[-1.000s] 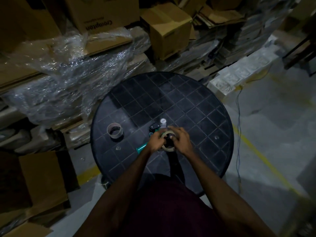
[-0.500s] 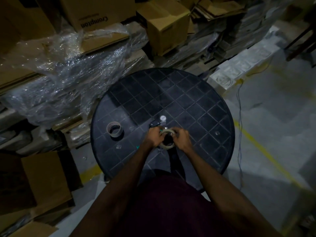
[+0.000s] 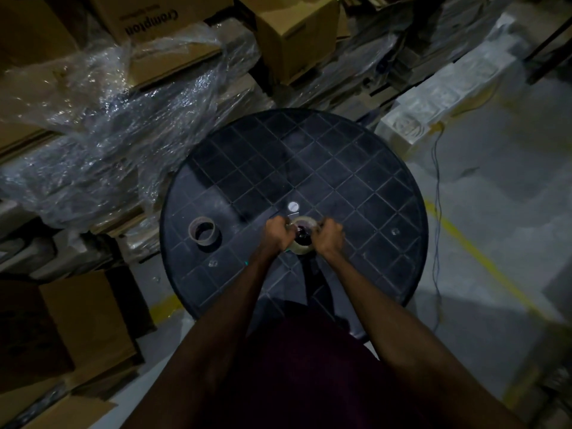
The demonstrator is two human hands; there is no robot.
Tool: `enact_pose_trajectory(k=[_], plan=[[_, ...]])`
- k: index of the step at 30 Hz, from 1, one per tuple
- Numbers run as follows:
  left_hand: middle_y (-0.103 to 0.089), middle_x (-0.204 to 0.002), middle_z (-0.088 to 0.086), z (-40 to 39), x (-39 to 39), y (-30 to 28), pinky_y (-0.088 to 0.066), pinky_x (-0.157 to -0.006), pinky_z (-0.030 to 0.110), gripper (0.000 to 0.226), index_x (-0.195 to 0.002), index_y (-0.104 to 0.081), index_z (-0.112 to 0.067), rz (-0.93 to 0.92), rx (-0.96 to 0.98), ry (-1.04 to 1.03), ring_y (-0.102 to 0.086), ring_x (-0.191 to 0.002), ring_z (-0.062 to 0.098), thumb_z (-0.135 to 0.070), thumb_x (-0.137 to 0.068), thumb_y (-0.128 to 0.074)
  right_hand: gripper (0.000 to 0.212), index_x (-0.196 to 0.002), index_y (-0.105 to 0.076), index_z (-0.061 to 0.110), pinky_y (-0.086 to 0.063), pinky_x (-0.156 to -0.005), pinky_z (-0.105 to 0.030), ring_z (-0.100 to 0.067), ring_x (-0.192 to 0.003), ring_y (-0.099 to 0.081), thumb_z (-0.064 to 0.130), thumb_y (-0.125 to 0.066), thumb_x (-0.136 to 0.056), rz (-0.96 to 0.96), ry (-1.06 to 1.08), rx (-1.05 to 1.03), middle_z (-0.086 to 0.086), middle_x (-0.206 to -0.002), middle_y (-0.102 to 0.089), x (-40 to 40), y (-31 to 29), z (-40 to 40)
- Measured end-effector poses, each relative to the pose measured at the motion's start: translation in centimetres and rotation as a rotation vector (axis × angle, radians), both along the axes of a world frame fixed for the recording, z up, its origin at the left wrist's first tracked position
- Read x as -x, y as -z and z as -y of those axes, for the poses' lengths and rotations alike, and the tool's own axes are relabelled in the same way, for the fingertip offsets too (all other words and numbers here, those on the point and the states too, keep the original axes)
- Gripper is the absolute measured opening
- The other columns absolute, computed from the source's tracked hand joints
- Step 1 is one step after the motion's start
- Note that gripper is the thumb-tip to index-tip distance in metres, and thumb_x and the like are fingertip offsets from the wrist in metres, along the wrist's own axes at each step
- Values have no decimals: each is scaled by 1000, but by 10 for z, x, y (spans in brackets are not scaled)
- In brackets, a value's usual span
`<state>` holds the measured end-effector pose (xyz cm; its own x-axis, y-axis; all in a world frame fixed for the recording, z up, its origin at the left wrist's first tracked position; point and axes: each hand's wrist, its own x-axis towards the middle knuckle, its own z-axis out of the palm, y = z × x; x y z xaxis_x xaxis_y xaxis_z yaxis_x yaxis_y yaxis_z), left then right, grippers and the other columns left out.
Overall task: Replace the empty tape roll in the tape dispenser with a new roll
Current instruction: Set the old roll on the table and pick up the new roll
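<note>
The new roll of tape (image 3: 302,247) is held over the near middle of the round black table (image 3: 387,187), between the two hands. The left hand (image 3: 278,232) is closed on its rim at about 9 o'clock, and the right hand (image 3: 330,236) is closed on its rim at about 3 o'clock, so the roll is grasped from both sides and neither hand is nearer than the other. The open hole of the roll is turned up toward the camera, so its axis is judged to stand nearly upright. In the hole a dark part is seen, which is probably the hub of the dispenser (image 3: 301,235), but in this dim light it cannot be told whether the roll is already seated on it. A small green piece (image 3: 246,263), perhaps the handle, is seen beside the left wrist at 7 o'clock from the roll. The empty core (image 3: 203,232) is set on the table well apart, at 9 o'clock from the hands. A small round light part (image 3: 293,207) lies just beyond the roll at 12 o'clock. The coming move is judged to depend on the hole being kept in line with the hub while the roll is pressed down.
</note>
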<state>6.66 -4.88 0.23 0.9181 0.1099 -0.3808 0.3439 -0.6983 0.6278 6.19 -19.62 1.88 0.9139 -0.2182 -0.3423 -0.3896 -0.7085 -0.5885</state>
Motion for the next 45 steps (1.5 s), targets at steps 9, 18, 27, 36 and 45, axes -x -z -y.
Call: enact_pose_trajectory(k=[9,18,27,36,45], plan=[[-74,-85,10,1,-8,13,-49,-63,29,20,-93,-74,-10,16,55,-75,-68,-72,28,-23,-87,-61,20,-102,-63,-6,-40,-66,-24,-31,-94,-66,11,-59,-94,-61,-75,38,-22,-106,-67,-19,-3,-5],[-74,-92,10,-3,-17,33,-49,-72,32,25,-98,-71,-13,-82,-55,-66,-70,-86,27,-30,-95,-55,23,-105,-61,-6,-35,-58,-16,-17,-85,-55,8,-65,-89,-81,-1,-40,-20,-109,-65,-20,14,-8],[-73,-88,18,-5,-21,38,-49,-73,32,21,-88,-69,-8,-80,-45,-30,-70,-84,34,-26,-92,-57,20,-97,-64,-6,-38,-47,-14,-19,-79,-59,10,-68,-85,-147,84,-61,-19,-103,-68,-22,24,-8],[-75,-86,13,-3,-25,48,-62,-72,42,20,-98,-74,-13,-102,3,-20,-73,-76,31,-27,-90,-61,21,-97,-67,-8,-41,-65,-21,-16,-80,-59,11,-67,-87,-188,169,-84,-12,-89,-65,-23,33,-3],[-77,-91,12,-7,-32,39,-57,-65,27,19,-103,-78,-10,-174,80,-116,-72,-75,19,-17,-86,-72,20,-91,-72,0,-41,-67,-18,-15,-77,-58,15,-80,-80,-217,251,-190,-8,-85,-65,-29,36,1]])
